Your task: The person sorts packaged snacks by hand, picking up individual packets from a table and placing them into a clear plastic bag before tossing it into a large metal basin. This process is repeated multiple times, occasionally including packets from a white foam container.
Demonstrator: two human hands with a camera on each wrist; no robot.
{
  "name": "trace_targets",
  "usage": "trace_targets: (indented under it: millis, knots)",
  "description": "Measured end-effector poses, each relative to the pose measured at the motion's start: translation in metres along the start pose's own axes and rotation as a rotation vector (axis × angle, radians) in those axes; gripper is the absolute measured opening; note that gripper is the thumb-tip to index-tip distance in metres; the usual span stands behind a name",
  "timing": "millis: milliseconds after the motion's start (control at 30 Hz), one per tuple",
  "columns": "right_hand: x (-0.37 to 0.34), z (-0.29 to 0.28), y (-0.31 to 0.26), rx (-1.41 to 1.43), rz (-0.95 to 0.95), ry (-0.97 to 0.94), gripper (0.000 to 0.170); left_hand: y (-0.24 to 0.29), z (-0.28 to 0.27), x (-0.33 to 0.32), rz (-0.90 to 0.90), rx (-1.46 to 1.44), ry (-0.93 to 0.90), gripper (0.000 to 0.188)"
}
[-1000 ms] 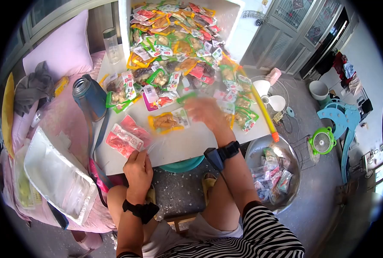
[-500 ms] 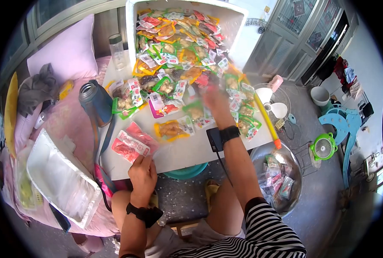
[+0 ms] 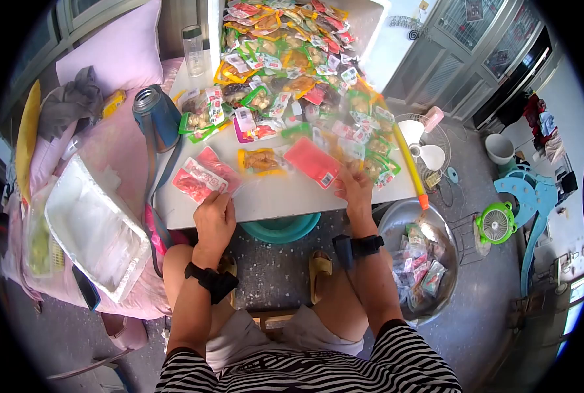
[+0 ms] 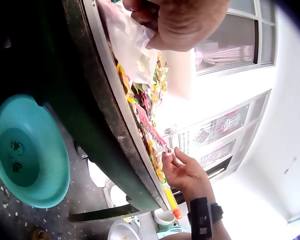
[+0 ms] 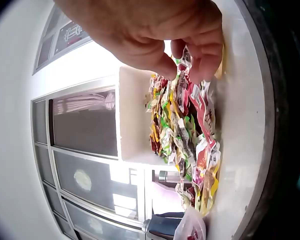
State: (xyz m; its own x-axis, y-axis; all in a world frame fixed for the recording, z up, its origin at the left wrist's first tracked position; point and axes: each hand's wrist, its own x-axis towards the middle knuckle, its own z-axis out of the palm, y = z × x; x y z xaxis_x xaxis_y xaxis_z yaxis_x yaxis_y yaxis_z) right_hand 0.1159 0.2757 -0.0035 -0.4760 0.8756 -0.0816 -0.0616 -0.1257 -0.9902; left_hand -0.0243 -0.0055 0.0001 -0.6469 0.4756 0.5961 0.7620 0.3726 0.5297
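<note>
My left hand (image 3: pixel 214 221) is at the table's front edge, pinching the mouth of a clear plastic bag (image 4: pixel 132 47). Inside the bag are red snack packets (image 3: pixel 201 181), lying flat on the tabletop. My right hand (image 3: pixel 355 191) pinches a red snack packet (image 3: pixel 311 162) by its near right corner, its plain red back with a barcode facing up. Thumb and fingertips meet on that corner in the right wrist view. Between the hands lies a yellow-edged snack packet (image 3: pixel 261 160), and a green packet (image 3: pixel 296 131) sits just beyond the held one.
A white foam box (image 3: pixel 372 39) spills many snack packets onto the table (image 3: pixel 285 200). A blue flask (image 3: pixel 157 121) stands at the left, a yellow tube (image 3: pixel 407 157) along the right edge. A metal basin (image 3: pixel 450 262) with filled bags is on the floor, a teal basin (image 3: pixel 282 229) under the table.
My right hand reached into the packet pile and came back toward the front edge with a red packet. The left hand stays at the bag. The head view has shifted slightly.
</note>
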Motion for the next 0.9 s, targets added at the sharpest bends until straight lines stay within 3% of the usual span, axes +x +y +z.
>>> trace_targets:
  millis: [100,200,300,400,533,633,900]
  knots:
    - [0.004,0.002,-0.002,-0.085,-0.04,-0.112,0.022,0.001,0.002,0.0,0.009,-0.002,0.016,0.004]
    - [0.003,0.003,-0.009,-0.125,0.048,-0.337,0.017,0.002,0.003,0.0,0.002,-0.012,0.024,0.004]
    - [-0.006,0.008,-0.016,-0.264,-0.3,-0.4,0.017,0.002,0.003,0.0,-0.013,-0.004,0.031,0.003]
    - [-0.037,0.01,-0.041,-0.285,-0.332,-0.51,0.024,0.004,0.002,0.001,-0.055,-0.025,0.049,0.003]
    - [-0.046,0.007,-0.042,-0.449,-0.829,-0.689,0.037,0.002,0.003,0.002,-0.1,-0.072,0.066,0.005]
    - [-0.059,0.01,-0.042,-0.403,-0.848,-0.762,0.04,-0.005,0.003,0.002,-0.101,-0.119,0.076,0.01]
    - [-0.081,0.041,-0.014,-0.428,-1.002,-0.559,0.038,-0.001,0.001,0.003,-0.095,-0.102,0.15,0.012]
